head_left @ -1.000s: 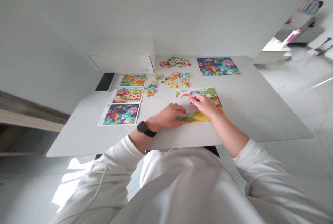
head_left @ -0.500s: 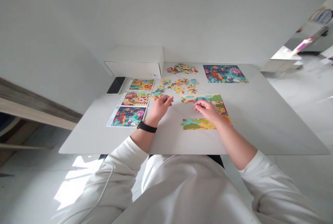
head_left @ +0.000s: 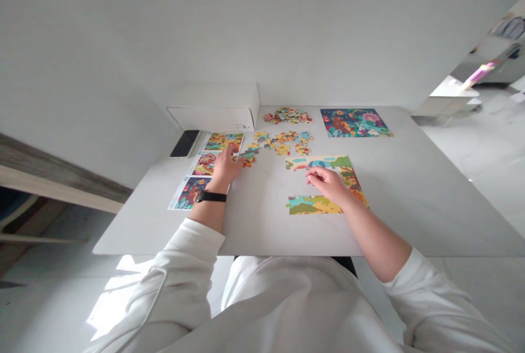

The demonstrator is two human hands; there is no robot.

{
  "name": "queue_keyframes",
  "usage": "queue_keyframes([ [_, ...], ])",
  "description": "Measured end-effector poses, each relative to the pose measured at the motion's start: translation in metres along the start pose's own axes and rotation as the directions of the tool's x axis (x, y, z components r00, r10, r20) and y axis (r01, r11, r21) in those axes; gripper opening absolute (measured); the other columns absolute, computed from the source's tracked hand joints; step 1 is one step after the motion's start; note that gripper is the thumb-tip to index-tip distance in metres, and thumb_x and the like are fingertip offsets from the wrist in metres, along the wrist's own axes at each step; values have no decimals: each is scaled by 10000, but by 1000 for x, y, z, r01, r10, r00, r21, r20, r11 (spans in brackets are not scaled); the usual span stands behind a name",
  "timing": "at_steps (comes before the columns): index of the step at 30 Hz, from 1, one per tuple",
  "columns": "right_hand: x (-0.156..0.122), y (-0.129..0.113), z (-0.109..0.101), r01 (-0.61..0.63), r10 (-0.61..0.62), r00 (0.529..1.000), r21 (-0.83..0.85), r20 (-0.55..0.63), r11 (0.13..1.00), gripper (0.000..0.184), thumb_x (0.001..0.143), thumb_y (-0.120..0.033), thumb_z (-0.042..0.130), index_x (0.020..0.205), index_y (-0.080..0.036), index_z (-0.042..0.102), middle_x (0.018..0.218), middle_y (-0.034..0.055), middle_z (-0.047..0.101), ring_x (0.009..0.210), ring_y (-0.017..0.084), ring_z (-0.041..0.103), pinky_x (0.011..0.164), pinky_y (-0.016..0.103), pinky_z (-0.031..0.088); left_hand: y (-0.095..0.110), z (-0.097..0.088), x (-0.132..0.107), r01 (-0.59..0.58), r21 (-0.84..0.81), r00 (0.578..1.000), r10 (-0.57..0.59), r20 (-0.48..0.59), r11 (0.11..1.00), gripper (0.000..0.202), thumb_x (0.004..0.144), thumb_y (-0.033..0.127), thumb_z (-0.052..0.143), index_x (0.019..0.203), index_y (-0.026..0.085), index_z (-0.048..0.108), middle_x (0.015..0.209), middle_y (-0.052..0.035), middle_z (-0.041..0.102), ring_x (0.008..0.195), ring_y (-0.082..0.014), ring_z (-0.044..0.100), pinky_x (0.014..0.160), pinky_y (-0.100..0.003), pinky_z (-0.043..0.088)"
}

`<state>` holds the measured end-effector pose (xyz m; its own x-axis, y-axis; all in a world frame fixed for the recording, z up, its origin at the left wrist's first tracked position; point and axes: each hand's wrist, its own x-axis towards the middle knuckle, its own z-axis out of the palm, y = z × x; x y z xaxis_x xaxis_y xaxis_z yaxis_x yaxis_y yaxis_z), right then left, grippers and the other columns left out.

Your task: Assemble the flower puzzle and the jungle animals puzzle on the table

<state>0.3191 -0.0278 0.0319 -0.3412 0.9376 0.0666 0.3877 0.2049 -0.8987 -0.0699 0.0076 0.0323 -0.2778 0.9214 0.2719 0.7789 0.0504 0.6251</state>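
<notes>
My left hand (head_left: 228,165) is open, fingers apart, over the upper part of a printed reference sheet (head_left: 174,204) with three pictures. Its fingertips are beside loose yellow-and-teal puzzle pieces (head_left: 251,151). My right hand (head_left: 328,183) hovers above a partly assembled animal puzzle (head_left: 315,205), with its fingers pinched together. Whatever may be between those fingertips is hidden. The puzzle is joined along its top, right side and bottom, and bare table shows in its left middle. More loose orange and yellow pieces (head_left: 284,149) lie just beyond it.
A pile of reddish puzzle pieces (head_left: 287,115) lies at the back. A complete dark blue puzzle (head_left: 353,123) is at the back right. Against the wall stands a white box (head_left: 213,117), with a phone (head_left: 185,144) in front of it on the left.
My left hand has moved left, from the middle of the table to the reference sheet, and its fingers have spread. My right hand stays over the puzzle, still pinched. The view has tilted slightly.
</notes>
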Motion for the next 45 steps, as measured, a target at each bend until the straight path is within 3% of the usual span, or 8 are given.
queue_keyframes([
  [10,-1,-4,0,4,-4,1000,-21,0,1000,193,935,-433,656,993,-269,739,914,52,805,865,243,743,744,346,565,-9,7,1,-64,9,995,63,77,998,404,734,337,891,1066,252,678,1161,-113,791,1128,-333,711,1010,-432,530],
  [14,0,-5,0,-1,1,1000,-19,-2,1000,213,927,-454,649,982,-266,734,903,51,802,861,242,744,762,353,562,-1,4,-3,-145,-46,989,146,11,988,353,746,296,883,1042,240,698,1195,-115,767,1184,-319,683,1065,-432,528],
  [18,0,-4,0,-8,8,1000,-12,-1,1000,221,927,-463,652,978,-261,729,902,54,803,872,246,753,783,361,567,8,2,-7,-98,-214,995,91,-46,972,260,813,260,825,1045,220,715,1090,-71,752,906,-211,722,867,-337,578],
  [22,0,0,0,-2,2,1000,-24,9,1000,213,950,-458,660,1000,-264,735,913,50,806,867,243,753,801,371,568,19,4,-10,2,-425,998,-28,-56,905,376,789,345,868,1103,220,703,1005,-26,746,724,-131,665,679,-249,532],
  [27,1,1,4,10,-10,1000,19,10,1000,214,960,-455,665,1039,-268,730,941,48,803,879,237,757,843,384,581,49,12,-29,4,-674,1000,12,19,739,502,748,451,880,1136,199,685,1021,-31,725,685,-101,643,635,-232,513],
  [34,-6,-14,17,10,-22,991,93,130,996,315,976,-565,667,1059,-265,721,963,42,776,904,239,741,798,354,575,97,28,-76,36,-794,966,183,183,607,452,820,439,886,1153,200,697,1002,-48,733,873,-168,735,770,-286,607],
  [39,-11,-24,20,24,-32,980,44,196,999,360,1001,-589,628,863,-257,655,804,15,709,761,205,646,710,317,509,103,40,-84,80,-794,946,205,250,602,466,820,455,885,1150,192,687,989,-44,722,786,-140,701,747,-289,620],
  [45,-9,-30,16,11,-13,992,19,124,1000,417,981,-611,627,764,-255,616,740,16,698,686,193,595,663,310,467,106,44,-87,164,-807,941,156,301,568,480,960,582,731,1249,216,616,1114,-70,737,799,-132,721,770,-311,641],
])
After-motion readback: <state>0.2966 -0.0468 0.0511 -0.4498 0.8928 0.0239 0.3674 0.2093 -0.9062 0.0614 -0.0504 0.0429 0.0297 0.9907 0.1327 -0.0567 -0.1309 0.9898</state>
